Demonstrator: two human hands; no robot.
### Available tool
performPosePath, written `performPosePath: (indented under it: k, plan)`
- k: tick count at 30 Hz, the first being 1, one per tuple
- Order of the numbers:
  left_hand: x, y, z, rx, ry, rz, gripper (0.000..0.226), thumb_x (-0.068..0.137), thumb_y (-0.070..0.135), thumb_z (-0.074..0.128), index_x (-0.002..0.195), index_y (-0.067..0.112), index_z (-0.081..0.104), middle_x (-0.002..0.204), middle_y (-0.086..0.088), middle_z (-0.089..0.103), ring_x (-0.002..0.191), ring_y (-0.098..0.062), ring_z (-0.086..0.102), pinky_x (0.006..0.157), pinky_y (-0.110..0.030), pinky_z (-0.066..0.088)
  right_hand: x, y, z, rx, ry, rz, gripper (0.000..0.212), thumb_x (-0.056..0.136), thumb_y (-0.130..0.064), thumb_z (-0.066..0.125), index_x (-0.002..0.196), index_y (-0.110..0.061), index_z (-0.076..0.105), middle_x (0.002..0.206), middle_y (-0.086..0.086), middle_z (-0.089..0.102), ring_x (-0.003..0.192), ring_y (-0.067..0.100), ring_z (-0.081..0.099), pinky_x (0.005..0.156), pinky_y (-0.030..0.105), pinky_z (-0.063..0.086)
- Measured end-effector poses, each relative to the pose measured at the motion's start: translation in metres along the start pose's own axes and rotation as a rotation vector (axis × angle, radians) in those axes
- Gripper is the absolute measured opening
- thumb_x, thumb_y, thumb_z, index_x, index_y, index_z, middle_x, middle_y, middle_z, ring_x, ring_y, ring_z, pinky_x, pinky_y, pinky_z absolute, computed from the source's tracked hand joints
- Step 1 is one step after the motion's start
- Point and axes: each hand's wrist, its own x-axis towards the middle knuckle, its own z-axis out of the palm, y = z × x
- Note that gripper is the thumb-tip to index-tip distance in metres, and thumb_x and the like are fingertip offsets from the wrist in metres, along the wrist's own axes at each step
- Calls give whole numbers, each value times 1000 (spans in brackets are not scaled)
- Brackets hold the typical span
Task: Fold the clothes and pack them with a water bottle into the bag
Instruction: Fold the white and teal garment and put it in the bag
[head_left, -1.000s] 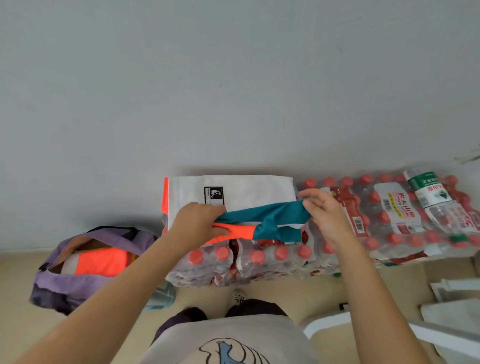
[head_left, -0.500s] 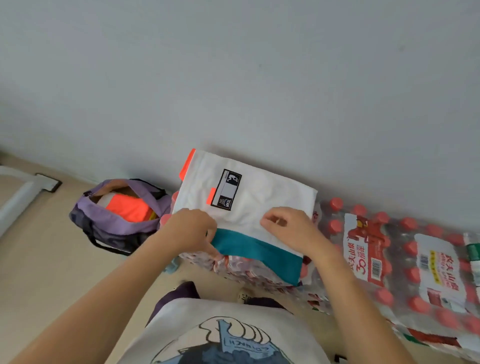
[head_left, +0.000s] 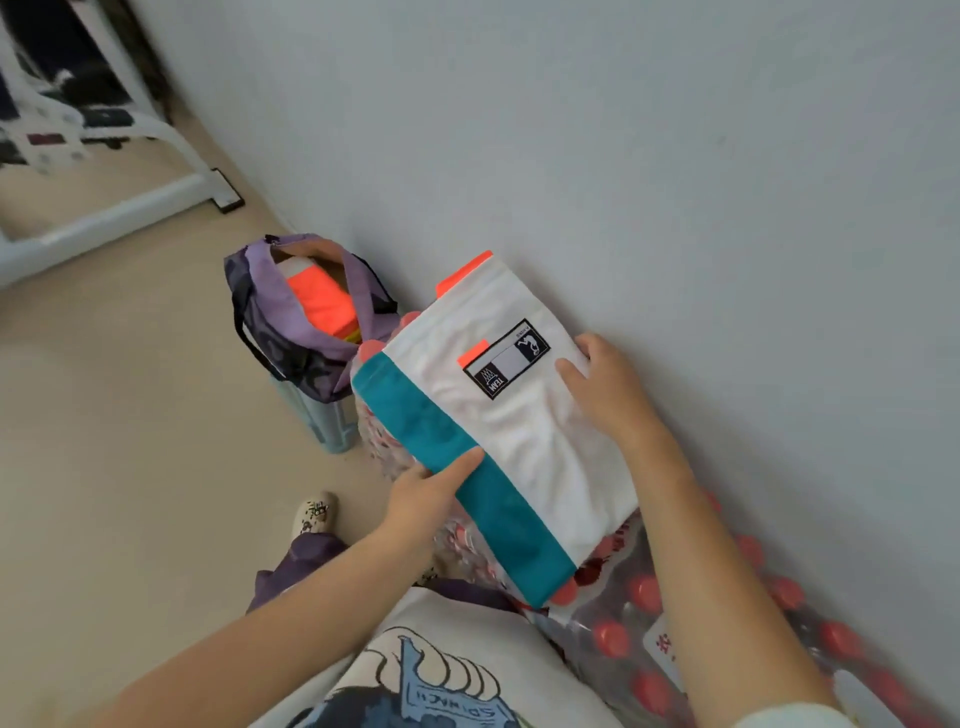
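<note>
We hold the folded shorts over the bottle packs, left hand gripping the near teal edge, thumb on top, right hand clamped on the far white edge by the wall. The bag sits to the far left on the floor, mouth open, an orange garment inside. The shorts' long axis points roughly at it, and our left hand is nearer, so we reckon that one leads.
</note>
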Motion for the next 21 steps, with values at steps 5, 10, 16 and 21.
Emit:
performPosePath:
  k: [5, 10, 16, 21]
  plan:
    - [7, -6, 17, -208, 92, -31, 47, 68, 41, 87, 105, 20, 66, 104, 4, 73, 95, -17, 70, 83, -36, 58, 18, 11, 0, 101, -80, 92, 18, 96, -28, 53, 93, -13, 62, 78, -8, 63, 74, 17, 59, 58, 24, 42]
    - [9, 7, 43, -176, 158, -56, 50, 70, 48, 84, 99, 16, 60, 101, -6, 68, 92, -25, 66, 87, -43, 57, 20, 14, 1, 261, -85, 129, 13, 92, -23, 64, 99, -13, 66, 89, 1, 72, 79, 19, 66, 69, 30, 52]
    - [10, 22, 47, -258, 95, -53, 44, 76, 36, 83, 107, 11, 63, 106, -9, 70, 96, -30, 67, 90, -44, 55, 19, 18, -10, 390, -45, 115, 4, 88, -20, 69, 90, -17, 67, 90, 4, 76, 77, 18, 70, 74, 38, 56]
    - [8, 23, 39, -270, 52, 9, 39, 81, 25, 80, 114, 13, 62, 105, -6, 72, 94, -26, 68, 78, -36, 57, 11, 26, -17, 544, -181, 177, 4, 92, -17, 66, 96, -18, 67, 99, 6, 75, 90, 24, 72, 83, 38, 56]
